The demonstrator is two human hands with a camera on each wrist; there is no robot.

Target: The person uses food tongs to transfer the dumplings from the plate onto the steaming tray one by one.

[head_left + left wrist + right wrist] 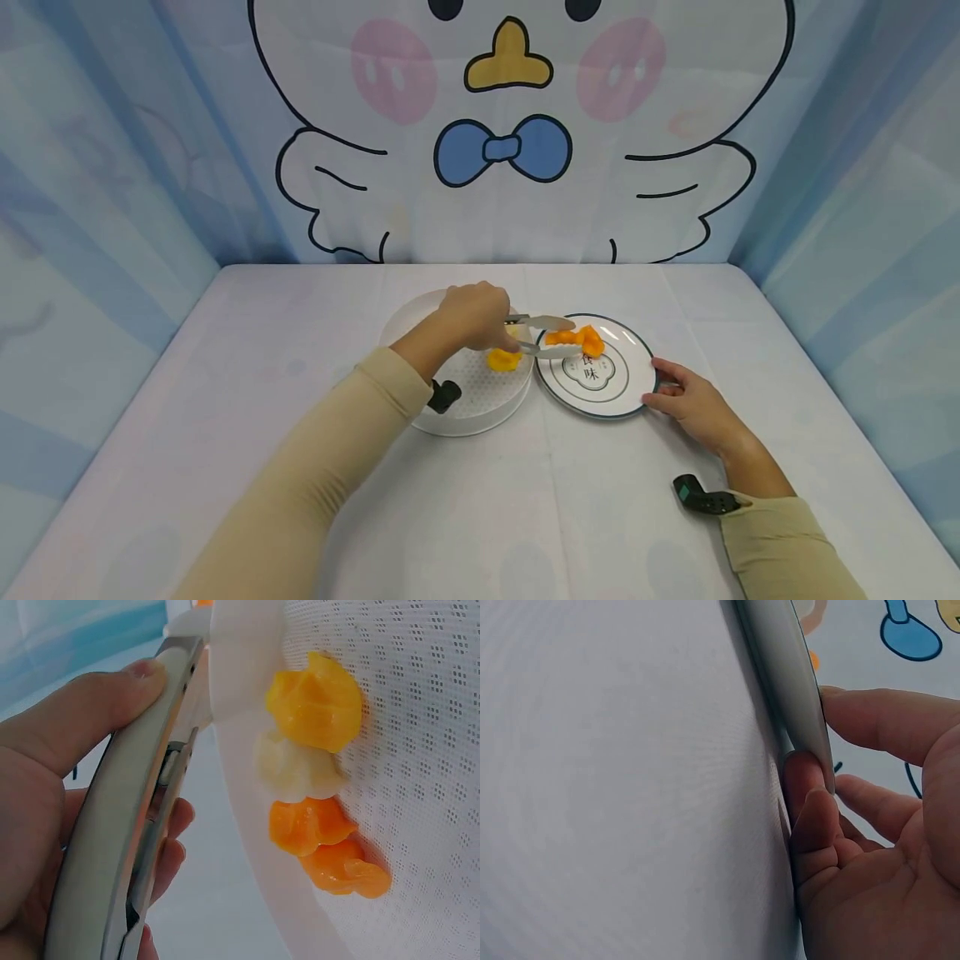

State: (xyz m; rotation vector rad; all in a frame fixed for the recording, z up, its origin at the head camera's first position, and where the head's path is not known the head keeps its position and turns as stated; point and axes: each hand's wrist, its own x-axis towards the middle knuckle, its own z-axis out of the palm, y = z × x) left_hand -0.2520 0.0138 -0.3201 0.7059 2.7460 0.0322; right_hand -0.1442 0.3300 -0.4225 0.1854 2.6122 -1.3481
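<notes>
The right-wrist view shows what the head view cannot: the underside of the plate (628,380), and fingers of the right hand (697,408) tucked between its rim and the tabletop (547,508). The left-wrist view lays out a yellow piece (319,705), a cream piece (298,769) and two orange pieces (309,825) inside the white perforated basket (427,750); the head view shows only some of them, but adds orange chunks (592,341) over the plate, right of the tabletop's middle and nearer its far edge than its near one. The basket stands just left of the plate. Of the two hands, the nearer right one pinches the plate's right rim. The left hand (476,317) is curled round metal tongs (557,352), whose parted tips straddle the orange chunks; whether they grip them cannot be told. The right arm reaches in from the near right corner; the left slants from the near edge, its wrist over the basket.
</notes>
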